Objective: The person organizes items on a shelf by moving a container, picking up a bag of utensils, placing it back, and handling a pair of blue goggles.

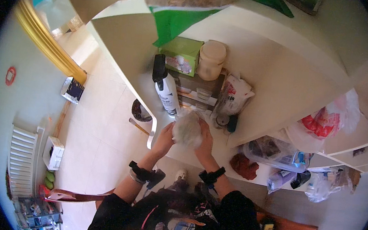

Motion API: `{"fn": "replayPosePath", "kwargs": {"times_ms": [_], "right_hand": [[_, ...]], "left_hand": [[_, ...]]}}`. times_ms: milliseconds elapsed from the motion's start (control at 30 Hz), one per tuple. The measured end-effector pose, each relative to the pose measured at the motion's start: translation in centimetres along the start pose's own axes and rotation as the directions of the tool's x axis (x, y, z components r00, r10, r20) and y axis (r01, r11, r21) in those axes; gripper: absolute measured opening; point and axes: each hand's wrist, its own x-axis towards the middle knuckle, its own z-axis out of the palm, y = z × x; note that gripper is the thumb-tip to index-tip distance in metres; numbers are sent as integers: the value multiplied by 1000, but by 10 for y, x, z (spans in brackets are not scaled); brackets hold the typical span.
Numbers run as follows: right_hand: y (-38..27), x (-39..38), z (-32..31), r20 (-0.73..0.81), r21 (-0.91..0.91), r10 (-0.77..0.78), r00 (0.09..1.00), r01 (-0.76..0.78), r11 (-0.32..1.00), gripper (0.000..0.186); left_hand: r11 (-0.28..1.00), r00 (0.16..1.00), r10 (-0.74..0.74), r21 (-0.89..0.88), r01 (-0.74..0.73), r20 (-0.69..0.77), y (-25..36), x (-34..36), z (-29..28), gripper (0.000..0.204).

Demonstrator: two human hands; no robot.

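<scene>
My left hand [165, 137] and my right hand [202, 141] grip opposite sides of a pale, rounded plastic bag [187, 131] over the shelf's front; its contents are unclear. Just behind it stands a white spray bottle [168, 95] with a black top. Farther back on the shelf are a green box [179, 52], a white lidded jar [211, 58] and a dark boxed item [199, 94]. To their right lies a bagged white package [235, 98] with small round items near it.
A large bag with green edges [179, 23] overhangs from above. A white divider [279, 93] bounds the right, beyond which are plastic bags [325, 119], a clear container [271, 152] and a red-brown cloth [243, 165]. Left are a panel edge [121, 73], a wooden stick [138, 126] and a radiator [24, 157].
</scene>
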Motion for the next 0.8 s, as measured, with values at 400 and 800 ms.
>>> {"fn": "replayPosePath", "kwargs": {"times_ms": [400, 800], "right_hand": [[-51, -9, -50, 441, -154, -244, 863, 341, 927, 45], [-96, -36, -60, 92, -301, -148, 985, 169, 938, 23]], "left_hand": [[601, 956, -264, -753, 268, 130, 50, -44, 12, 70], [940, 961, 253, 264, -218, -108, 60, -56, 32, 68]]}}
